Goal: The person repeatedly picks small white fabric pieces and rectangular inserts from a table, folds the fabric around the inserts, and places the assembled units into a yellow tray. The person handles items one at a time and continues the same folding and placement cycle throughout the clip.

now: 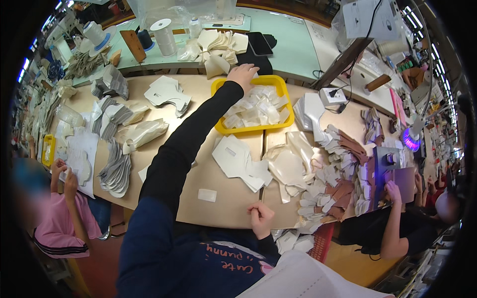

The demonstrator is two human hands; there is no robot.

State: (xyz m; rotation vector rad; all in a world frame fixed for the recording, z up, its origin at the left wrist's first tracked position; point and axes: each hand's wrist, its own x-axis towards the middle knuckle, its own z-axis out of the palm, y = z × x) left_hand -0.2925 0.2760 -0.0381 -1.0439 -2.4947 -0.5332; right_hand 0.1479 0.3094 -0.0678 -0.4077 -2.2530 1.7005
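My left hand (242, 74) reaches far across the tan table (198, 94) to the back rim of a yellow tray (253, 129). The tray is full of small translucent white cut pieces (258, 107). The fingers curl down over those pieces; whether they hold one is hidden. My right hand (261, 218) rests at the table's near edge with its fingers closed together, and nothing shows in it. A small white rectangular piece (207, 195) lies left of it. A loose pile of white flat cut shapes (238, 161) lies between the two hands.
Stacks of grey and cream cut pieces (117, 171) cover the table's left, and brown and white ones (338, 188) its right. A person in pink (59, 218) works at left. Another person's hand (392, 191) is at a purple-lit machine (385, 164). Thread cones (164, 37) stand behind.
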